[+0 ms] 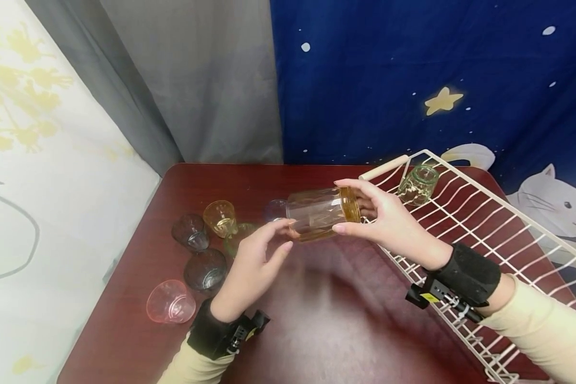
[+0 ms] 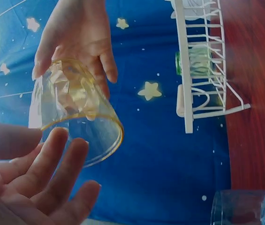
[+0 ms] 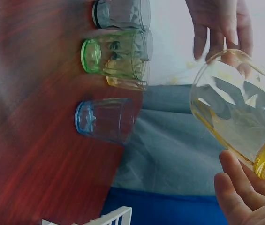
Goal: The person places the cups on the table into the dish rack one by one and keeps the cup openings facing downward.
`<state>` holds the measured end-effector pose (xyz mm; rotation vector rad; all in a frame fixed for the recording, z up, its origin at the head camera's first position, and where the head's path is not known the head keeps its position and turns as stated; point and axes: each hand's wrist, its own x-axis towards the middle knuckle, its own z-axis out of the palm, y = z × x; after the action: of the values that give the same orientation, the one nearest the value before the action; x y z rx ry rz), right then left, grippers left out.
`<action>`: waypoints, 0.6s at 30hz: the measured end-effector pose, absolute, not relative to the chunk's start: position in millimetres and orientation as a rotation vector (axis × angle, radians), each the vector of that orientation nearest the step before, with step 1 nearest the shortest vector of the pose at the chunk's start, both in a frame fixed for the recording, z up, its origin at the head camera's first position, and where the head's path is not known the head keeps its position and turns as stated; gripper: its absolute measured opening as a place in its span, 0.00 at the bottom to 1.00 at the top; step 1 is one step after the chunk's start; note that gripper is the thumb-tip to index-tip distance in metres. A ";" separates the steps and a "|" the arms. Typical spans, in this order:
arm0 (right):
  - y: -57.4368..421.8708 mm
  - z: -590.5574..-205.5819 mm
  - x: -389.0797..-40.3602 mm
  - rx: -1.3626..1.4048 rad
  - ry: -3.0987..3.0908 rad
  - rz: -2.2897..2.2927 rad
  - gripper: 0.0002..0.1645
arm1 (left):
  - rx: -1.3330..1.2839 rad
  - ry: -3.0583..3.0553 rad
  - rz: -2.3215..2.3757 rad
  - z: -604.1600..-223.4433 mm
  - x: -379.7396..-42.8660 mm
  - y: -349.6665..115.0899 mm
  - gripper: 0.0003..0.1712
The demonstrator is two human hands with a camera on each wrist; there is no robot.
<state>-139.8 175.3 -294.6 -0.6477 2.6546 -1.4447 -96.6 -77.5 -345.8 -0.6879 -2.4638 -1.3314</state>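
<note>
An amber-tinted clear glass [image 1: 317,213] lies on its side in the air between both hands, over the table. My right hand [image 1: 389,221] holds it at the thick amber base, thumb on the near side and fingers on the far side. At the mouth, my left hand [image 1: 256,261] pinches the rim between thumb and fingers [image 2: 57,143]. In the left wrist view the glass's mouth [image 2: 116,143] faces the left hand. Just behind the glass, partly hidden, a blue glass [image 3: 106,119] stands on the table.
A white wire rack [image 1: 509,207] fills the right side, with a green glass [image 1: 417,184] upside down inside. On the left stand a yellow glass [image 1: 220,217], a green glass [image 3: 92,55], two grey glasses [image 1: 190,232] and a pink glass [image 1: 171,302]. Curtains hang behind the table [image 1: 317,330].
</note>
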 end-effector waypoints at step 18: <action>191.8 -287.1 -142.1 -0.541 2.837 -1.276 0.43 | -0.649 -2.512 -0.575 -348.9 -79.9 -118.5 0.24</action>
<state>-142.1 191.8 -287.1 -0.5408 2.8371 -1.2765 -79.9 -118.5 -348.9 -0.6486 -2.5121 -0.5749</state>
